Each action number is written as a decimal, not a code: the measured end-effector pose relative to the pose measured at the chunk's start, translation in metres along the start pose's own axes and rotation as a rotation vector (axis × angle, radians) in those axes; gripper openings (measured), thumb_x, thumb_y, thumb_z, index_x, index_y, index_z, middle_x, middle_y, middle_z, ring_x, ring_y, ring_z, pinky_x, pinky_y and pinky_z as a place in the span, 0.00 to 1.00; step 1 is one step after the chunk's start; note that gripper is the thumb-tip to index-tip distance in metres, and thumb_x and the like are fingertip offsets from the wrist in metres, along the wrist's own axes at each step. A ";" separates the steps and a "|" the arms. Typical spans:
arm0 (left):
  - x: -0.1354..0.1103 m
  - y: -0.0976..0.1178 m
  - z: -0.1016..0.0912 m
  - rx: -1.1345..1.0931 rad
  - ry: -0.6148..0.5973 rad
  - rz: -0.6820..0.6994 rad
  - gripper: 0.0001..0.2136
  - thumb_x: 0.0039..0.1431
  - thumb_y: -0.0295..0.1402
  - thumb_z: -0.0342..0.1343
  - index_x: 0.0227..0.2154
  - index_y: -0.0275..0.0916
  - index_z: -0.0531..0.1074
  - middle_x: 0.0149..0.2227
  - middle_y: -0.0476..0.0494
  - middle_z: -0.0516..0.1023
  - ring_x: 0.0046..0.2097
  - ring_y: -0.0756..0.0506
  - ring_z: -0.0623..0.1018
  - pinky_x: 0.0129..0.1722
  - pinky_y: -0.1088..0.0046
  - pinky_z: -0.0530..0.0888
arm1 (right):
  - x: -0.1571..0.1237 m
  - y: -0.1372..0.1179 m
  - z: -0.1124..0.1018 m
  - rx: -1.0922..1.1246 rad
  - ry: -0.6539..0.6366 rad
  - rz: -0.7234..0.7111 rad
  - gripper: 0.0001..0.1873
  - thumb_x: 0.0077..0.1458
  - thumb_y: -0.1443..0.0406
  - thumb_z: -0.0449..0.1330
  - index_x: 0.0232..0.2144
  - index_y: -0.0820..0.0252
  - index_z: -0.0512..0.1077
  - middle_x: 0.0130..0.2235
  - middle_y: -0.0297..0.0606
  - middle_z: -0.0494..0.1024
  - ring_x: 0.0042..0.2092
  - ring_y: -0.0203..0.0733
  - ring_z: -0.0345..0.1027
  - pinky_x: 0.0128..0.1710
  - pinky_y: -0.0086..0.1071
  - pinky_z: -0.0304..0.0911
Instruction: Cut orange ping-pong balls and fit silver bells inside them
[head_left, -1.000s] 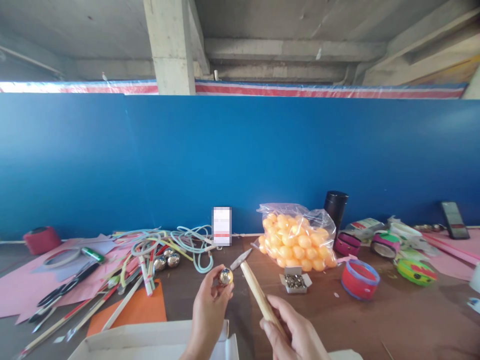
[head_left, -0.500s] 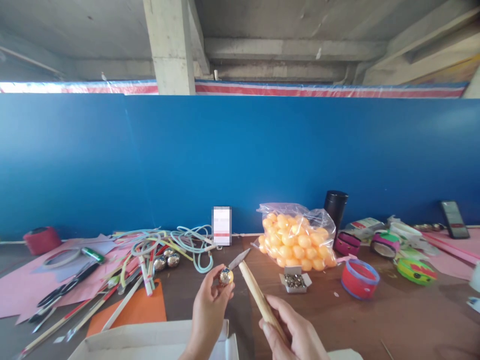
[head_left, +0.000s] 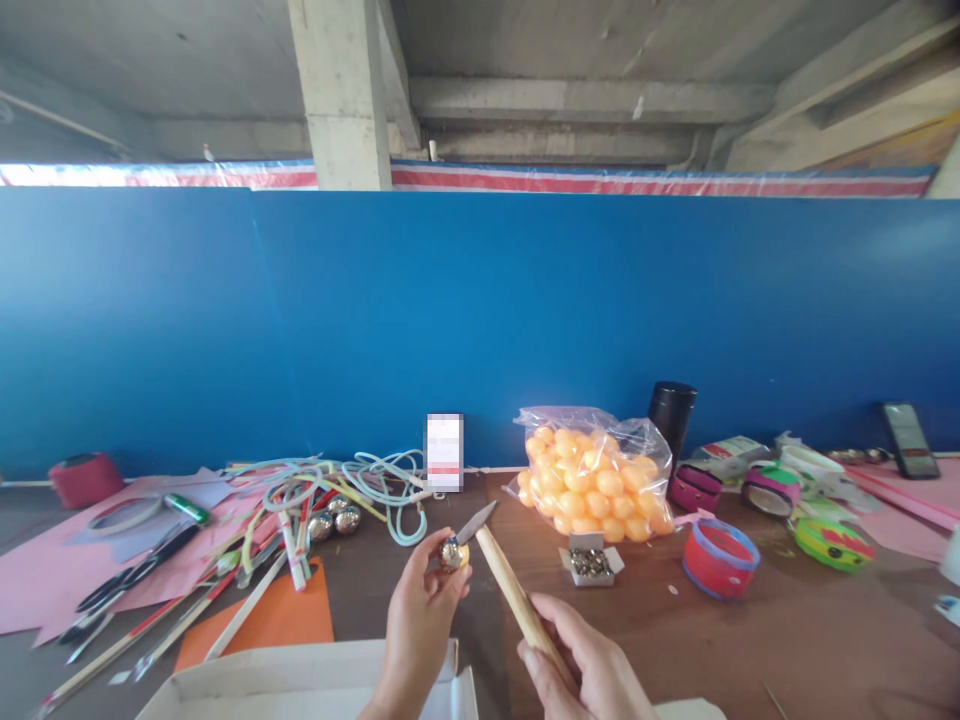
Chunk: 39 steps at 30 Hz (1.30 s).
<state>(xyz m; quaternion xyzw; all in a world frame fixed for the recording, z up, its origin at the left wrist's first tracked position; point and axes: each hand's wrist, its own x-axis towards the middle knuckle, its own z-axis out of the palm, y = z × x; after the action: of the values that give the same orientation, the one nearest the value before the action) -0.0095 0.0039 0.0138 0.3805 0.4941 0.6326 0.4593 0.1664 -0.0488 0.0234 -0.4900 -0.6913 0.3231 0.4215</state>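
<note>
My left hand point(head_left: 422, 615) pinches a shiny metal ball point(head_left: 453, 553) between thumb and fingers, just above the table. It has silver and gold tones. A pointed grey blade point(head_left: 477, 522) slants up to the right beside the ball; how its lower end is held or attached cannot be made out. My right hand point(head_left: 581, 655) is closed around a pale wooden stick point(head_left: 514, 590), tilted with its upper end toward the blade. A narrow gap separates stick and ball. The stick's lower end is hidden in my palm.
An open small box of metal bits point(head_left: 591, 564) stands before a clear bag of orange balls point(head_left: 592, 485). Tangled pale blue tubing point(head_left: 390, 490), silver balls point(head_left: 334, 520) and scissors point(head_left: 112, 590) lie left. A red round case point(head_left: 720, 560) sits right; a white box point(head_left: 300, 670) is nearest me.
The blade has shifted slightly down and left, and the ball appears slightly turned in my left fingers. My right hand and the stick are almost unmoved.
</note>
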 end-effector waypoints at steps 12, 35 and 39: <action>-0.001 0.002 0.000 0.003 -0.005 -0.009 0.22 0.42 0.37 0.63 0.43 0.40 0.69 0.38 0.44 0.79 0.37 0.43 0.81 0.36 0.68 0.78 | 0.002 -0.003 -0.002 -0.001 0.032 -0.018 0.23 0.55 0.51 0.50 0.45 0.60 0.69 0.24 0.36 0.74 0.26 0.39 0.69 0.22 0.24 0.64; 0.001 -0.002 -0.001 0.018 -0.022 0.019 0.23 0.43 0.37 0.63 0.45 0.39 0.68 0.38 0.42 0.79 0.36 0.42 0.80 0.35 0.67 0.77 | 0.001 -0.001 -0.001 -0.011 -0.007 0.012 0.24 0.56 0.51 0.49 0.45 0.60 0.68 0.21 0.33 0.71 0.20 0.36 0.64 0.21 0.24 0.63; 0.000 -0.002 0.000 0.022 -0.019 0.018 0.24 0.43 0.37 0.63 0.45 0.38 0.68 0.39 0.41 0.79 0.37 0.42 0.80 0.35 0.68 0.77 | 0.001 -0.002 -0.002 0.003 -0.007 0.022 0.24 0.56 0.50 0.49 0.46 0.60 0.67 0.22 0.33 0.71 0.18 0.34 0.62 0.18 0.23 0.60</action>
<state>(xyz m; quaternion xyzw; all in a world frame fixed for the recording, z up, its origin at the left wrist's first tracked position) -0.0095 0.0039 0.0120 0.3960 0.4930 0.6277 0.4540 0.1675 -0.0478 0.0262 -0.4959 -0.6869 0.3305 0.4160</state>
